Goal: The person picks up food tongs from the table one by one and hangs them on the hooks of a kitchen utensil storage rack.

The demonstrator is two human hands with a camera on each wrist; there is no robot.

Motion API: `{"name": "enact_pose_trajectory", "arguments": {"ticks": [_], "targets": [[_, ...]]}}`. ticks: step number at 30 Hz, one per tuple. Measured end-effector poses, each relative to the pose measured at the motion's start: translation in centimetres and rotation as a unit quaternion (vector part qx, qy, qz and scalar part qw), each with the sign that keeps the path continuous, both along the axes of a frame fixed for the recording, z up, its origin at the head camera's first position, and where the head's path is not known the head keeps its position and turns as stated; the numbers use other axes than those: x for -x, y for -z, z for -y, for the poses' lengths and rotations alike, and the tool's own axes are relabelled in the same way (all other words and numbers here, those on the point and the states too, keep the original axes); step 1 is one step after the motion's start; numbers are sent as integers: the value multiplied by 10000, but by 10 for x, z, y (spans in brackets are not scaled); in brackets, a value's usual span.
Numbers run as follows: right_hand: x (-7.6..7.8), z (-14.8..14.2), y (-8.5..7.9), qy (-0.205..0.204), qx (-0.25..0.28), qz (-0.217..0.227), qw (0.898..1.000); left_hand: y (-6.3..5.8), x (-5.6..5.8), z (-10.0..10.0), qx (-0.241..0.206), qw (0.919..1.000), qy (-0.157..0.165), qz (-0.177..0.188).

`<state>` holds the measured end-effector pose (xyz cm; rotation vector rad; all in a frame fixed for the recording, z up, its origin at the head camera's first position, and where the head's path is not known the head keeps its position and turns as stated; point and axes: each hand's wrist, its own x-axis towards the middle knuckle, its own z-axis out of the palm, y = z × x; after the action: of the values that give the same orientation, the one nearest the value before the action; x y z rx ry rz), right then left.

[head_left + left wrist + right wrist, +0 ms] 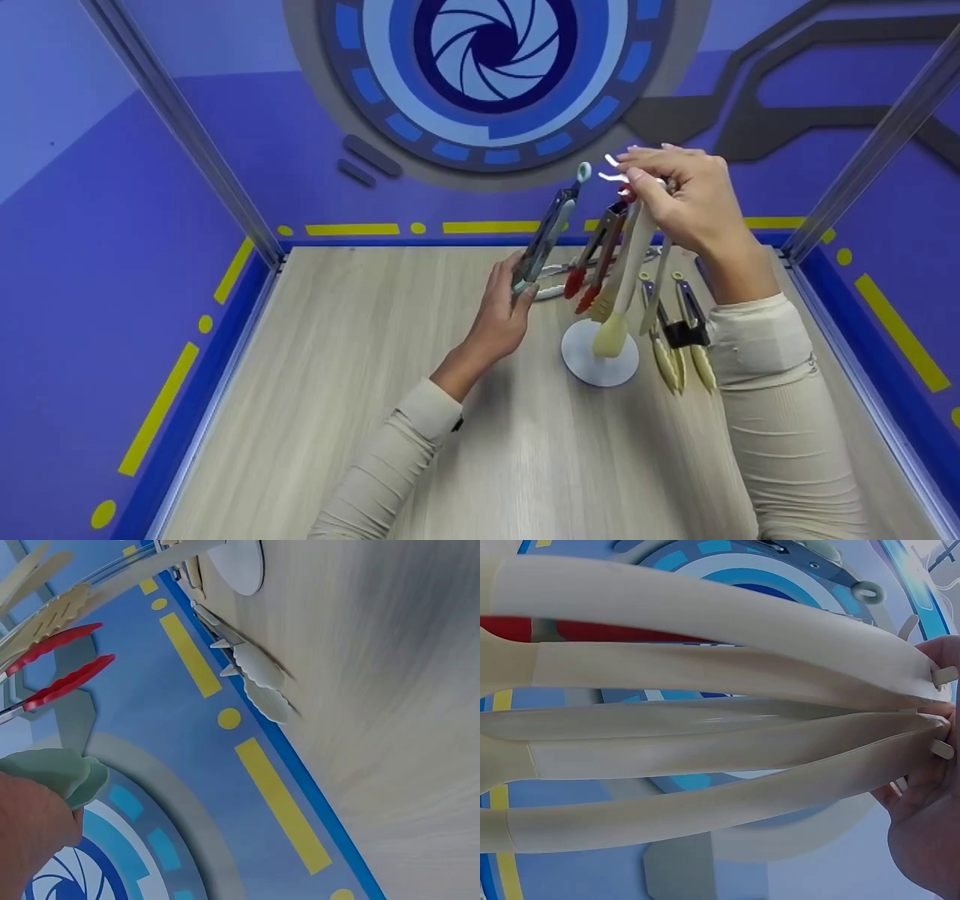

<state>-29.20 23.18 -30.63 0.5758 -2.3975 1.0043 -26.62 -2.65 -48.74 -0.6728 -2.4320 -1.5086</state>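
Observation:
My left hand (496, 319) grips pale green-tipped tongs (551, 232) near their tip end, ring end up, left of a utensil stand. In the left wrist view their green tips (56, 772) show beside the hand. At the top of the stand, my right hand (686, 195) holds the hub with thumb and fingers, close to white hooks (611, 178). Hanging from the stand are red-tipped tongs (576, 282), a cream spatula (611, 337) and other cream utensils, whose pale handles (667, 757) fill the right wrist view. The stand's round white base (579, 358) rests on the table.
White-tipped tongs (551, 292) lie behind the stand by the back wall. Yellow-tipped tongs (664, 361) and a second such pair (703, 367) lie to its right, partly under the right forearm. Blue panels (135, 247) wall in the wooden table (360, 345).

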Motion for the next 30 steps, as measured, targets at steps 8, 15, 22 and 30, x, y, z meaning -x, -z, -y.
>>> {"name": "enact_pose_trajectory", "arguments": {"ticks": [8, 15, 22, 30], "targets": [[0, 0, 0, -11, 33, -5, 10000, -2, 0, -5, 87, 9999, 55, 6], [-1, 0, 1, 28, 24, 42, 10000, -2, 1, -5, 130, 9999, 88, 34], [0, 1, 1, -35, 54, 39, 10000, 0, -1, -6, 203, 9998, 41, 7], [0, 0, 2, -54, 92, -41, 9999, 1, -1, -7, 246, 9997, 31, 27]]}}
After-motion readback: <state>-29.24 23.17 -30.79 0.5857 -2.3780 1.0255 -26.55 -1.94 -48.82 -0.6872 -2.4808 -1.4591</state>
